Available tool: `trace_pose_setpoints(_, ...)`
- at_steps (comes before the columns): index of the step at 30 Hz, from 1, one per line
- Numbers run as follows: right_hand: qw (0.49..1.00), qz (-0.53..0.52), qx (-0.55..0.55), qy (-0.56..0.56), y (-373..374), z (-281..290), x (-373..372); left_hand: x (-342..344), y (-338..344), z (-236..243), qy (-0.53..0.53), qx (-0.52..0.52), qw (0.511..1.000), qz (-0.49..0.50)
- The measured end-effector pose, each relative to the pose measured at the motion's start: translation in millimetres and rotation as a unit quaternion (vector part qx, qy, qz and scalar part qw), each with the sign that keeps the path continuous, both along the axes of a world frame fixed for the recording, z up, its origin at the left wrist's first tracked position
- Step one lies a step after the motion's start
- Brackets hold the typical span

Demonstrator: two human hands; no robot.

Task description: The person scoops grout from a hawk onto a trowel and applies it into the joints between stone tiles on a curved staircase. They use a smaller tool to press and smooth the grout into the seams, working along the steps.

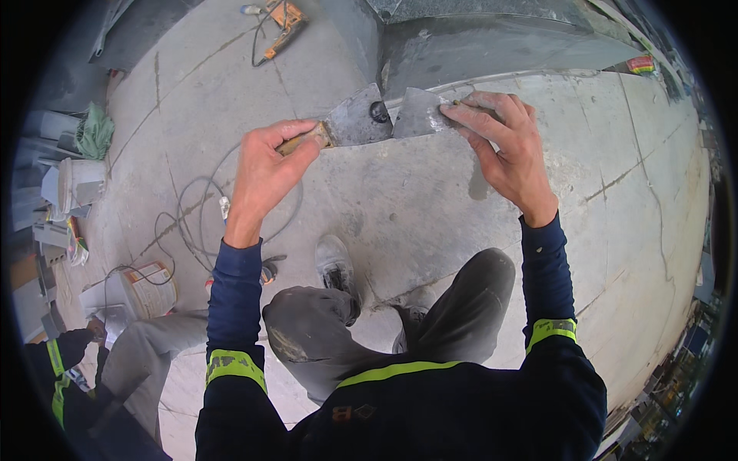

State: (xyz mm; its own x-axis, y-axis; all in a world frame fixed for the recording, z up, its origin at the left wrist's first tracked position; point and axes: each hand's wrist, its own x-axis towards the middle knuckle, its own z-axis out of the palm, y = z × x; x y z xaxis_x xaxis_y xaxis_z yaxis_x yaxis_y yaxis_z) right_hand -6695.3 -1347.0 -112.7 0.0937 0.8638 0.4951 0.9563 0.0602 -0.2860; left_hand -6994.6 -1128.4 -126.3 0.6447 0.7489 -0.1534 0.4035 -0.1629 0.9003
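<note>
Out in front of me, my left hand [270, 165] pinches the short wooden handle [296, 143] of a putty knife. Its wide grey blade [355, 127] points to the right and carries a round black dab of paste [379, 112]. My right hand [511, 142] grips a second thin, grey metal blade [419, 114] between thumb and fingers; any handle is hidden by them. The two blades' edges meet or overlap in the middle; I cannot tell which. Pale dust coats my right fingers.
Large grey slabs [500, 46] stand at the far side. An orange corded power tool [288, 24] lies at far left. Looped cable [184, 219] crosses the floor beside my left arm. A white bucket [150, 292] stands by a co-worker [150, 361] at lower left.
</note>
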Motion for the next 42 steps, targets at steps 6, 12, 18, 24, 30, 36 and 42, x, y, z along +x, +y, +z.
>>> trace_pose_setpoints(6,0.999,0.013,-0.012,-0.047,6.3,9.5,-6.1,3.5,-6.2,0.8,0.001,0.088,0.996,0.006)
trace_pose_setpoints(12,0.995,-0.030,-0.051,-0.078,7.9,-4.3,-10.5,5.4,-13.9,0.5,0.007,0.195,0.981,-0.012)
trace_pose_setpoints(18,0.961,-0.171,0.065,0.208,29.5,-64.3,4.0,-20.6,-45.6,51.5,-0.012,0.207,0.974,0.094)
trace_pose_setpoints(24,0.839,-0.186,0.265,0.438,129.4,-166.4,-33.3,-35.0,-133.6,60.8,-0.068,0.102,0.991,0.060)
trace_pose_setpoints(30,0.794,-0.204,0.343,0.459,197.5,-198.9,-47.2,-38.4,-133.9,44.5,0.020,0.155,0.988,0.023)
trace_pose_setpoints(36,0.798,-0.205,0.379,0.422,230.9,-205.6,-38.7,-45.9,-133.8,50.4,0.053,0.134,0.990,0.012)
trace_pose_setpoints(42,0.789,-0.211,0.391,0.424,246.7,-213.0,-47.4,-49.8,-133.2,52.4,0.074,0.123,0.990,-0.002)
